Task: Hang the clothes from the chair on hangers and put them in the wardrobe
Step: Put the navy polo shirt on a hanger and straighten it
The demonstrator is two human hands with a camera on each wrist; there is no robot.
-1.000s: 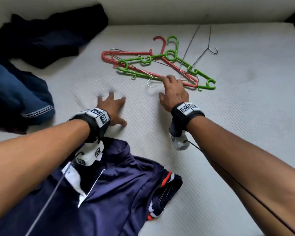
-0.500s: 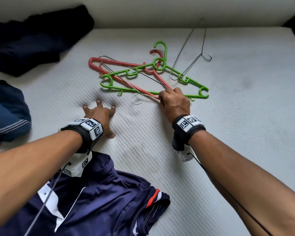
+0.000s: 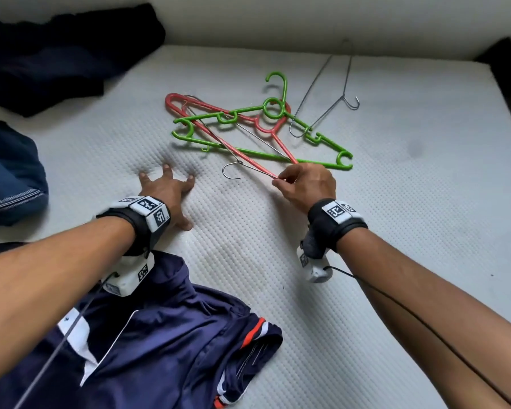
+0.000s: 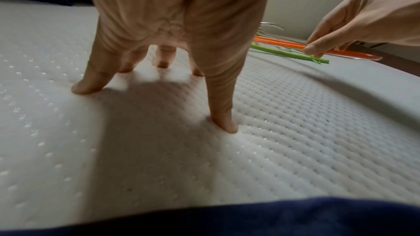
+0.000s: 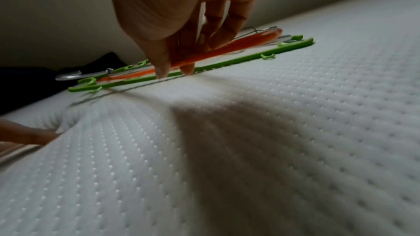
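A red plastic hanger (image 3: 213, 109) lies tangled with a green hanger (image 3: 248, 153) and a thin wire hanger (image 3: 233, 169) on the white mattress (image 3: 396, 216). My right hand (image 3: 289, 180) pinches the red hanger's near end and lifts it a little; the right wrist view shows the red hanger (image 5: 204, 55) between thumb and fingers above the green hanger (image 5: 204, 67). My left hand (image 3: 168, 190) presses spread fingertips (image 4: 223, 125) into the mattress. A navy jersey (image 3: 165, 343) with white and orange trim lies under my left forearm.
A second wire hanger (image 3: 322, 98) lies behind the plastic ones. Dark clothes (image 3: 56, 54) are piled at the back left and a blue garment (image 3: 9, 172) sits at the left edge. A pale wall (image 3: 278, 19) borders the mattress at the back.
My right hand has gone from resting on the hangers to pinching the red one and drawing its end toward me and up. The left hand stays planted on the mattress.
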